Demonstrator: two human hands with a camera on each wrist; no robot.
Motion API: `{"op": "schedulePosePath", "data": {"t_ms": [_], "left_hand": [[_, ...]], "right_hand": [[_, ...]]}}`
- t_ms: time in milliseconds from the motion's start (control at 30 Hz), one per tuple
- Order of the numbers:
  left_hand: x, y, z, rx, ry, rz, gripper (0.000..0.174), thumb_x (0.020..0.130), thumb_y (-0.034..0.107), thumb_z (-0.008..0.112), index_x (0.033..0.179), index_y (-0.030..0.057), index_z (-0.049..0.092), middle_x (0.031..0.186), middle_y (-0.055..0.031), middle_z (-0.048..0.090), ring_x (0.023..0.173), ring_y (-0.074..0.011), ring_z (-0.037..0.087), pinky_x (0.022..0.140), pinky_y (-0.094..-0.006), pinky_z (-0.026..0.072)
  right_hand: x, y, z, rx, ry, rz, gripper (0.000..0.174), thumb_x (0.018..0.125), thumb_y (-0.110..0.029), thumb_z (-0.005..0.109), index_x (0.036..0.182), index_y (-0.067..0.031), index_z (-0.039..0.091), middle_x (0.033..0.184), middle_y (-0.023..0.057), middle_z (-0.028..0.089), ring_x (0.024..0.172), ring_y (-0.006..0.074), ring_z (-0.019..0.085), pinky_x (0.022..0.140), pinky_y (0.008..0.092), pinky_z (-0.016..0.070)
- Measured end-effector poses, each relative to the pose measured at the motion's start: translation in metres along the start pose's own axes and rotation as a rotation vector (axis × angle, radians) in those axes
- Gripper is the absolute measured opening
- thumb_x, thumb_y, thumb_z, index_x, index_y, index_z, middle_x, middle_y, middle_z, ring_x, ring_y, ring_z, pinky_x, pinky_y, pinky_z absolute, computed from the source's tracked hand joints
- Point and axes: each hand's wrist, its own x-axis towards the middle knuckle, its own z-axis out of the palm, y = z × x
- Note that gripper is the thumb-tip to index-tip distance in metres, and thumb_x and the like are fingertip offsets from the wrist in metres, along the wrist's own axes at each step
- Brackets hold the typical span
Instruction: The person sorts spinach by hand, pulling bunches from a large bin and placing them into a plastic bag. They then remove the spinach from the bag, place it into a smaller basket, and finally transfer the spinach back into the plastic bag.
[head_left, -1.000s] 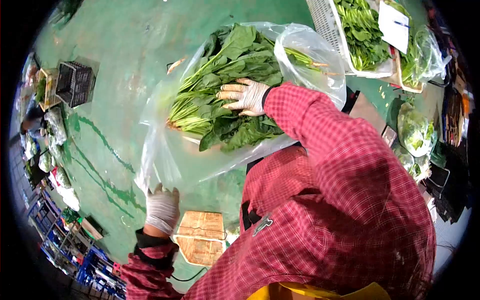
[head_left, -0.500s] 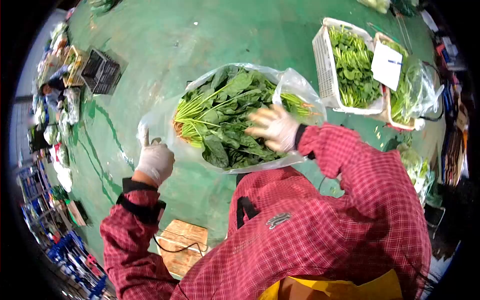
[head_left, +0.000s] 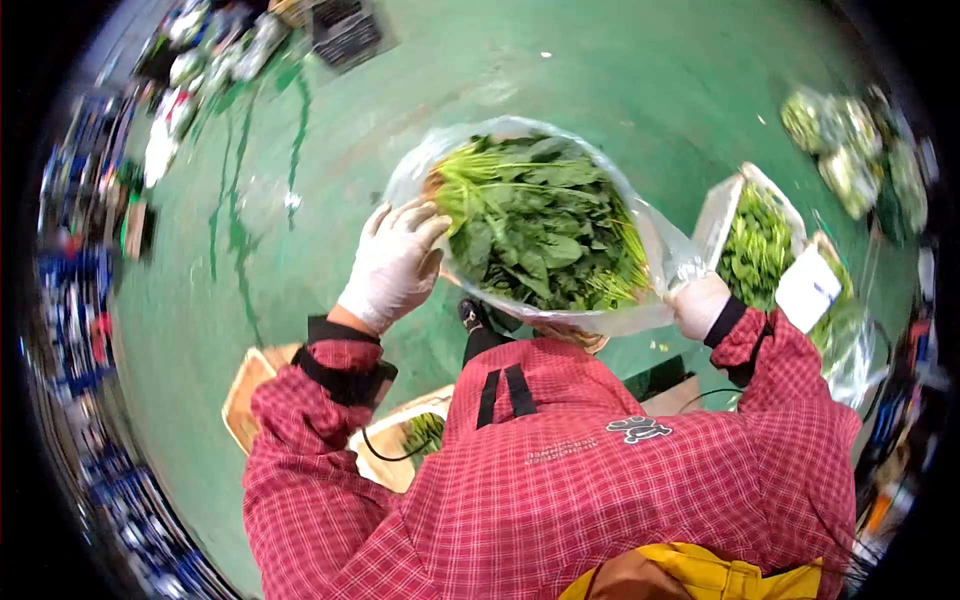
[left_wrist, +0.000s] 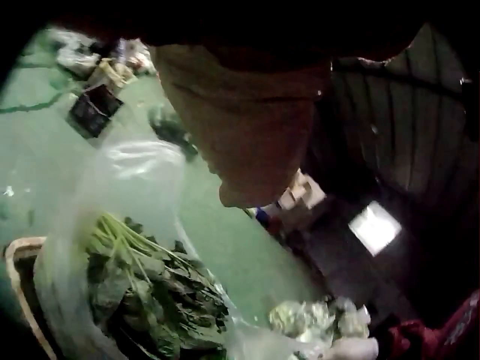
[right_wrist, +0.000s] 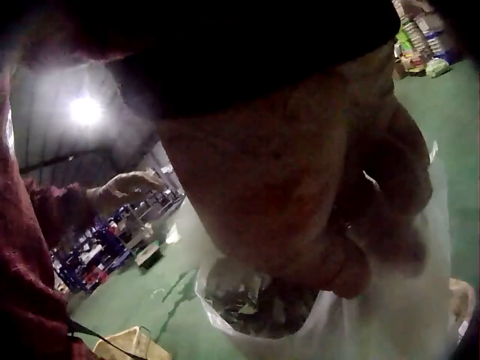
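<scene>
A clear plastic bag (head_left: 408, 172) holding leafy greens (head_left: 545, 225) hangs in front of the person, its mouth spread wide. The right hand (head_left: 698, 305) grips the gathered film at the bag's right side; its curled fingers (right_wrist: 341, 266) show dark in the right wrist view. Beside the left rim is the left hand (head_left: 393, 265), fingers extended and loosely bent, with nothing held. The left wrist view shows this hand (left_wrist: 244, 127) apart from the bag (left_wrist: 146, 169). Pale stems of the greens lie toward the left.
White crates of greens (head_left: 718, 215) stand at the right, with a white sheet (head_left: 808, 290) over them. Bagged vegetables (head_left: 848, 180) lie farther right. A black crate (head_left: 345, 35) is at the top left. Near the person's legs are a tan crate (head_left: 245, 390) and another crate (head_left: 385, 465).
The right hand has left the greens and now grips the bag's right side. The left hand has come up to the bag's left rim. The head view has turned.
</scene>
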Motion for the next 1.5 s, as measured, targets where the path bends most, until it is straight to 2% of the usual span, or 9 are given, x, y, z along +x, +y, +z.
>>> {"op": "schedulePosePath", "data": {"t_ms": [233,467,500,533,833,1100,1300,1400,1500], "left_hand": [[-0.336,0.014,0.089,-0.257,-0.126,-1.064,0.032,0.078,0.019,0.061,0.107,0.0036,0.064,0.106,-0.0175,0.065,0.101,-0.0341,0.061,0.090,-0.0382,0.0476],[-0.649,0.280,0.212,-0.913,-0.152,-2.038,0.038,0.077,0.034,0.060,0.102,0.0072,0.068,0.102,-0.0183,0.067,0.099,-0.0310,0.063,0.086,-0.0390,0.0491],[-0.703,0.341,0.256,-0.673,-0.250,-1.764,0.040,0.078,0.035,0.061,0.104,0.0057,0.068,0.101,-0.0169,0.068,0.097,-0.0288,0.065,0.085,-0.0375,0.0495],[-0.656,0.360,0.199,-0.833,-0.123,-2.118,0.040,0.078,0.032,0.062,0.107,0.0046,0.067,0.099,-0.0155,0.068,0.096,-0.0266,0.065,0.085,-0.0350,0.0489],[-0.656,0.585,0.226,-1.306,0.631,-2.235,0.038,0.083,0.030,0.064,0.111,0.0032,0.065,0.102,-0.0123,0.069,0.096,-0.0197,0.064,0.087,-0.0302,0.0476],[-0.709,0.603,0.284,-1.532,1.103,-2.342,0.031,0.088,0.028,0.058,0.099,0.0009,0.068,0.093,-0.0095,0.069,0.083,-0.0161,0.062,0.079,-0.0277,0.0480],[-0.746,0.526,0.329,-1.472,1.935,-2.298,0.020,0.092,0.019,0.057,0.100,0.0013,0.061,0.096,-0.0130,0.068,0.087,-0.0209,0.065,0.078,-0.0308,0.0501],[-0.762,0.474,0.378,-1.342,2.872,-2.002,0.021,0.092,0.019,0.055,0.106,0.0036,0.058,0.097,-0.0126,0.066,0.090,-0.0238,0.064,0.078,-0.0307,0.0494],[-0.787,0.445,0.449,-1.480,3.014,-1.892,0.035,0.092,0.029,0.051,0.117,0.0047,0.053,0.114,-0.0110,0.061,0.111,-0.0266,0.056,0.091,-0.0387,0.0430]], "right_hand": [[0.013,-0.017,-0.039,-0.166,-0.188,-0.084,0.045,0.077,-0.020,0.055,0.121,-0.0121,0.060,0.088,0.0154,0.067,0.084,0.0319,0.066,0.075,0.0444,0.0503],[0.024,-0.122,-0.133,-0.363,-0.100,-0.264,0.057,0.080,-0.023,0.058,0.134,-0.0098,0.047,0.130,0.0139,0.055,0.111,0.0291,0.058,0.092,0.0431,0.0460],[0.024,-0.142,-0.142,-0.396,-0.076,-0.321,0.057,0.080,-0.023,0.058,0.135,-0.0103,0.046,0.128,0.0131,0.056,0.109,0.0295,0.059,0.090,0.0428,0.0468],[0.021,-0.167,-0.149,-0.425,-0.054,-0.381,0.057,0.081,-0.023,0.059,0.135,-0.0108,0.046,0.126,0.0123,0.058,0.107,0.0299,0.060,0.088,0.0424,0.0476],[-0.071,-0.413,-0.113,-0.432,0.021,-1.167,0.054,0.078,-0.020,0.060,0.128,-0.0028,0.050,0.107,0.0203,0.063,0.095,0.0347,0.062,0.081,0.0435,0.0493],[-0.118,-0.654,-0.014,-0.754,-0.491,-1.379,0.061,0.079,-0.027,0.060,0.135,-0.0083,0.045,0.105,0.0240,0.062,0.096,0.0370,0.061,0.083,0.0436,0.0485],[-0.049,-0.797,0.273,-1.126,-0.548,-1.724,0.089,0.068,-0.015,0.065,0.148,-0.0166,0.024,0.147,0.0186,0.031,0.129,0.0393,0.039,0.100,0.0471,0.0414],[-0.011,-0.800,0.419,-1.295,-0.514,-1.789,0.070,0.086,-0.025,0.054,0.148,-0.0290,0.022,0.153,0.0141,0.020,0.137,0.0334,0.029,0.109,0.0517,0.0286],[0.040,-0.776,0.540,-1.252,-0.643,-1.936,0.040,0.091,-0.023,0.047,0.131,-0.0247,0.053,0.153,0.0105,0.022,0.140,0.0295,0.023,0.111,0.0530,0.0220]]}}
